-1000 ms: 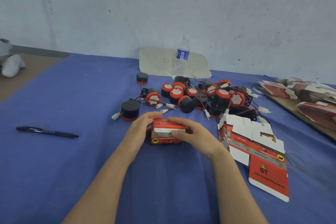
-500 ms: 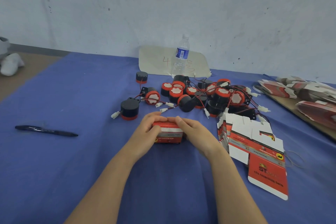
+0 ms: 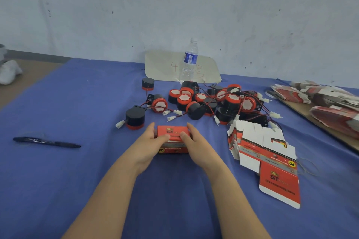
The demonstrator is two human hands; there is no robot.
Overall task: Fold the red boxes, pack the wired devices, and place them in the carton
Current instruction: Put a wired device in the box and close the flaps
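Note:
A folded red box [image 3: 172, 137] stands on the blue cloth in front of me. My left hand [image 3: 150, 141] grips its left side and my right hand [image 3: 194, 142] grips its right side, both thumbs pressing on the top near the front edge. Just behind lies a pile of black-and-red wired devices [image 3: 209, 101] with white plugs; one black device [image 3: 135, 117] stands apart at the left. A fanned stack of flat red-and-white box blanks [image 3: 266, 157] lies to the right of the box.
A black pen [image 3: 46, 142] lies at the left. A clear water bottle [image 3: 189, 62] stands before a paper sheet [image 3: 165, 66] at the wall. More flat blanks [image 3: 326, 103] are piled on a board at the far right. A rubber band [image 3: 308, 167] lies near the blanks.
The box has turned so its red logo face points up. Both hands have shifted from covering its top to gripping its sides, with the thumbs on the top.

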